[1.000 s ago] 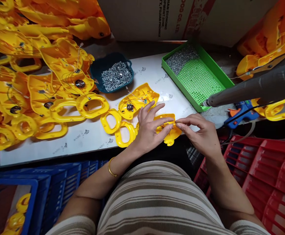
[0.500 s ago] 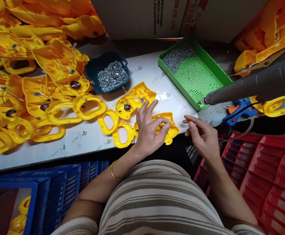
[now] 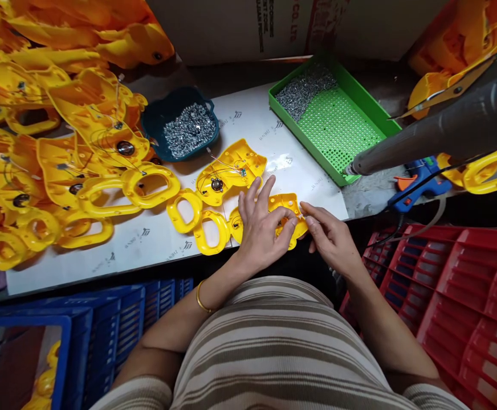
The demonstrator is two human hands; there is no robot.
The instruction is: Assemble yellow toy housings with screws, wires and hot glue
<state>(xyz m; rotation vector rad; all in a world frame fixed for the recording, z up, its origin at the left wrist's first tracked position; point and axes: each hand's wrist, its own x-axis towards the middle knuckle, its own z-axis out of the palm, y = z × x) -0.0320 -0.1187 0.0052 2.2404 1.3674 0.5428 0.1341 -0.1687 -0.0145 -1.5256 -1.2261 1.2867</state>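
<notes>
A yellow plastic toy shell (image 3: 289,206) with a ring handle lies at the front edge of the white board (image 3: 146,239). My left hand (image 3: 262,230) rests on it, fingers spread, thumb and forefinger pressing its middle. My right hand (image 3: 328,239) comes in from the right, fingertips pinched together at the shell's right edge; what they pinch is too small to make out. A second yellow shell (image 3: 231,171) with a small speaker and wires lies just beyond.
A heap of yellow shells (image 3: 56,131) fills the left. A dark teal dish of screws (image 3: 182,130) and a green tray of screws (image 3: 334,122) stand behind. A grey power screwdriver (image 3: 428,136) hangs at right over a blue glue gun (image 3: 419,185). Red crates (image 3: 457,296), blue crates (image 3: 81,336).
My right hand drew back to the right from the shell, then returned to its right edge with fingers pinched. My left hand stayed pressing on the shell.
</notes>
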